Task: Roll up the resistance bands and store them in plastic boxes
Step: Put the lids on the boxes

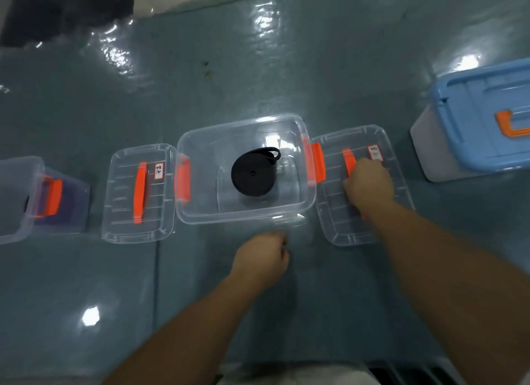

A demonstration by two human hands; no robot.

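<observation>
A rolled black resistance band [253, 173] lies coiled flat on the bottom of the open clear plastic box [200, 209] in front of me, its loose end looping off the top right of the coil. The box has orange latches on both short sides and sits on the glossy teal floor [329, 69]. My right hand [368, 183] rests on the clear lid [384, 232] lying just right of the box, fingers curled round its orange handle [348, 160]. My left hand [262, 255] hangs just before the box's near wall, curled into a loose fist with nothing in it. A second lid [120, 183] lies left of the box, another clear box [17, 198] beyond it. A blue-lidded bin [473, 120] stands at far right.
</observation>
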